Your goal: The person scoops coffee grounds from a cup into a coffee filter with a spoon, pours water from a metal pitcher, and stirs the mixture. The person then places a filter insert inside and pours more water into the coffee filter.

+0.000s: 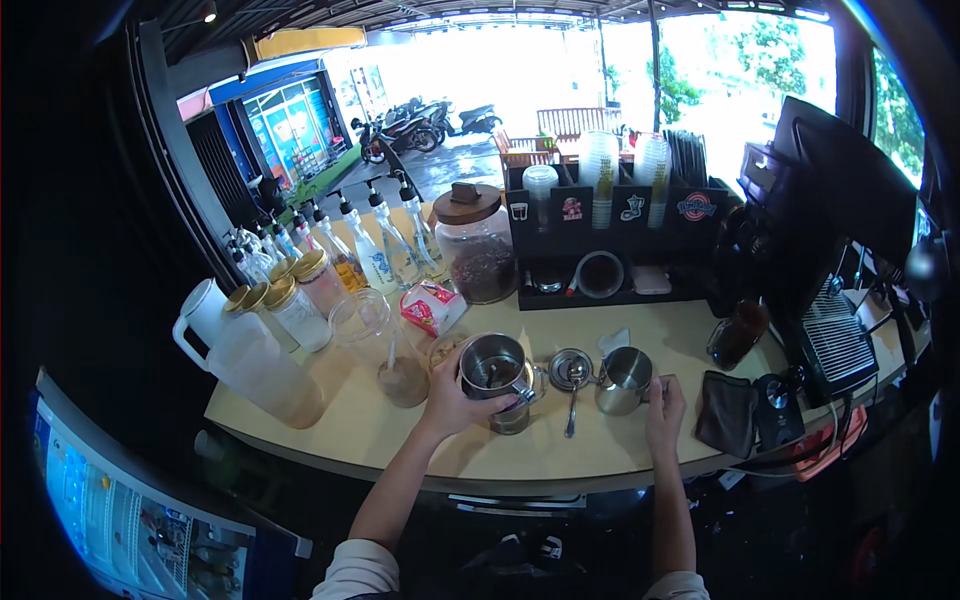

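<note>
My left hand is wrapped round a metal cup with something dark inside. That cup is above a small vessel, partly hidden beneath it; whether the two touch I cannot tell. On the right, my right hand grips the handle of a stainless steel pitcher, which is upright at the counter. Between the two metal vessels sits a small round metal dish with a spoon across it, its handle pointing toward me.
Left of my hands stand a frosted jug, a clear plastic pitcher, lidded jars and several pump bottles. Behind are a wooden-lidded jar and a black cup rack. A coffee machine and dark cloth occupy the right.
</note>
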`<action>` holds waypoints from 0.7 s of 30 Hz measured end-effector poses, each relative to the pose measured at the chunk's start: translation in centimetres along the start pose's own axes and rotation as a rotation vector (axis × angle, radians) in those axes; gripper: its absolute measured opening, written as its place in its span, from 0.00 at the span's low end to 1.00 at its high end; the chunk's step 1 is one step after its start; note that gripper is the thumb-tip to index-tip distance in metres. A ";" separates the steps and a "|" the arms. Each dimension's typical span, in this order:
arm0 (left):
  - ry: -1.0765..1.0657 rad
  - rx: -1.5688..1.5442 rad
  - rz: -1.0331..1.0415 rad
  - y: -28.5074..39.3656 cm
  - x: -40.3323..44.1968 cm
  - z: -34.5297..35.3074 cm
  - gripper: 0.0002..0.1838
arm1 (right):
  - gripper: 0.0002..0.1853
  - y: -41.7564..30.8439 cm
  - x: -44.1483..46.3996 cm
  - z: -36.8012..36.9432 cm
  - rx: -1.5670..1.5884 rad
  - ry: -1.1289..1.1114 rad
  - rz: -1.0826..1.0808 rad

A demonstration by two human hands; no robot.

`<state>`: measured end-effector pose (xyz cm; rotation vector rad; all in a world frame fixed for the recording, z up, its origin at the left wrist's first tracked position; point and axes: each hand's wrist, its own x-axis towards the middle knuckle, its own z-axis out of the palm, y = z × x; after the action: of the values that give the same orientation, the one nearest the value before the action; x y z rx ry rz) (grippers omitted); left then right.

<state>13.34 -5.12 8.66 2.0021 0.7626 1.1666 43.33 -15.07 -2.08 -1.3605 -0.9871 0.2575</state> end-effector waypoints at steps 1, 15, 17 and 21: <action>0.011 -0.005 0.007 0.0 0.0 0.1 0.45 | 0.13 -0.2 -0.1 0.1 -0.001 0.002 0.006; -0.050 -0.226 -0.015 -0.9 -0.5 0.5 0.41 | 0.07 0.2 1.4 -0.2 0.604 -0.082 0.203; -0.035 -0.219 0.000 -1.1 -0.6 0.4 0.41 | 0.07 -1.7 1.8 0.0 0.593 -0.089 0.196; -0.053 -0.246 0.068 -2.9 -0.8 0.6 0.38 | 0.07 -5.9 2.9 0.7 0.609 -0.160 0.170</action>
<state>13.16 -4.18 5.72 1.8571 0.5010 1.1805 42.36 -14.16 4.34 -0.8696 -0.8285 0.7411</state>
